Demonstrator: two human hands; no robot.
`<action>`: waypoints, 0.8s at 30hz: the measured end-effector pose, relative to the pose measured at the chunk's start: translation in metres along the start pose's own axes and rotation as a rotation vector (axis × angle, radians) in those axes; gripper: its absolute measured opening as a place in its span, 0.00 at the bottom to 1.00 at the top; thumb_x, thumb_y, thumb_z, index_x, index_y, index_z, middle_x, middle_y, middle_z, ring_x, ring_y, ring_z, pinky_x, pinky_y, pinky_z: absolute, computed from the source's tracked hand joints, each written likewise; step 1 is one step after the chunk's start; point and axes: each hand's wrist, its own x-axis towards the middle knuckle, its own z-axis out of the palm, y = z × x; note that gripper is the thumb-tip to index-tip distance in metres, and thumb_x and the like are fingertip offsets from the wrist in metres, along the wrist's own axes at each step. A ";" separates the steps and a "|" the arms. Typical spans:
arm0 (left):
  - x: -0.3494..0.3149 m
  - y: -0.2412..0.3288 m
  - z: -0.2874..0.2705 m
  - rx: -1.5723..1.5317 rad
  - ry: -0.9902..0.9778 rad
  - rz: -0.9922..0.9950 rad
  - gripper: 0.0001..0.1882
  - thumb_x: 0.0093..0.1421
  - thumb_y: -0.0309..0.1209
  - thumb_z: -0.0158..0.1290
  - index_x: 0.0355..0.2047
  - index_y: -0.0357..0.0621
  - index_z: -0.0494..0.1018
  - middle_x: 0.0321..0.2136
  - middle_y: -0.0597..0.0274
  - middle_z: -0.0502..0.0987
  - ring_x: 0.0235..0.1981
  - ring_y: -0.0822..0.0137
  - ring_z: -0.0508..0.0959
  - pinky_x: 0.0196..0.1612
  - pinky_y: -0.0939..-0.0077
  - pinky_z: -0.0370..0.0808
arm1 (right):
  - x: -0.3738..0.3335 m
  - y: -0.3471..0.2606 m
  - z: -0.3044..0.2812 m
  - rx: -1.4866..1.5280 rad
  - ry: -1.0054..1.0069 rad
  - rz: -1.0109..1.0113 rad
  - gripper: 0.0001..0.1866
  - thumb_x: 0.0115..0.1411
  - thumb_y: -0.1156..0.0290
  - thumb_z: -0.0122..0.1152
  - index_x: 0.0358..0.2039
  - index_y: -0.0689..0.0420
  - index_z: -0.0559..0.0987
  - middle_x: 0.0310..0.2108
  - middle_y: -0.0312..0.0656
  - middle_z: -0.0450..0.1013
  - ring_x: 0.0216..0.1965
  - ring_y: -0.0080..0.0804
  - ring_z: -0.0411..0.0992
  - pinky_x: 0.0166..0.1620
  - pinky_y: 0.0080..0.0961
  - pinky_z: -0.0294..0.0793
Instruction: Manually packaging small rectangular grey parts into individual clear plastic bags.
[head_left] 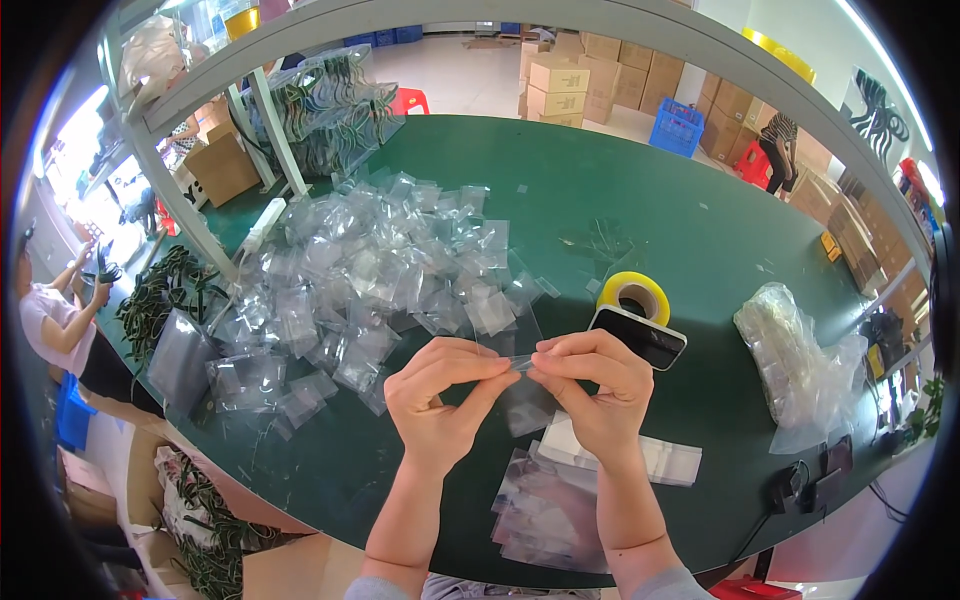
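Note:
In front of me, my left hand (440, 400) and my right hand (605, 395) are both pinched closed, fingertips nearly meeting. Between them they grip the edge of a small clear plastic bag (522, 363); its full outline is hard to make out against the table. Beyond my left hand spreads a big heap of small clear plastic bags (380, 265). Below my right hand lie flat clear plastic sleeves (545, 510), partly under my forearm, and a few whitish strips (672, 461). Just past my right hand, a phone (650, 340) with a dark screen leans against a yellow tape roll (657, 296).
A grey metal frame (420, 30) arches over the green table (450, 150). A clear bag of contents (785, 360) lies at right, near black adapters (810, 480). Dark straps (165, 300) are heaped at left, where another person (65, 320) works. Cartons (557, 88) stand behind.

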 end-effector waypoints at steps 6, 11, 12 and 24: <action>0.004 0.001 -0.005 0.058 -0.097 0.170 0.13 0.39 0.15 0.68 0.27 0.36 0.81 0.25 0.59 0.80 0.35 0.61 0.81 0.35 0.73 0.76 | 0.004 -0.005 -0.010 0.215 -0.102 0.219 0.10 0.48 0.83 0.71 0.32 0.59 0.86 0.33 0.41 0.80 0.36 0.27 0.78 0.41 0.19 0.75; 0.004 0.001 -0.004 -0.049 -0.170 0.043 0.13 0.41 0.14 0.66 0.30 0.36 0.81 0.26 0.60 0.79 0.36 0.62 0.80 0.38 0.74 0.76 | 0.003 -0.003 -0.010 0.266 -0.081 0.277 0.12 0.48 0.87 0.69 0.35 0.65 0.84 0.33 0.42 0.79 0.37 0.28 0.77 0.44 0.21 0.75; 0.003 0.006 -0.001 -0.089 -0.127 -0.087 0.13 0.43 0.16 0.66 0.32 0.38 0.82 0.28 0.60 0.79 0.35 0.64 0.80 0.38 0.75 0.75 | 0.004 -0.005 -0.009 0.295 -0.075 0.301 0.13 0.49 0.87 0.69 0.36 0.65 0.83 0.33 0.42 0.78 0.36 0.27 0.77 0.43 0.21 0.75; 0.004 0.009 -0.006 0.251 -0.128 -0.061 0.11 0.46 0.15 0.62 0.31 0.41 0.83 0.27 0.62 0.74 0.29 0.69 0.74 0.34 0.78 0.69 | 0.006 0.002 -0.004 -0.346 -0.085 -0.119 0.10 0.47 0.80 0.72 0.32 0.57 0.85 0.25 0.37 0.69 0.27 0.26 0.71 0.35 0.20 0.71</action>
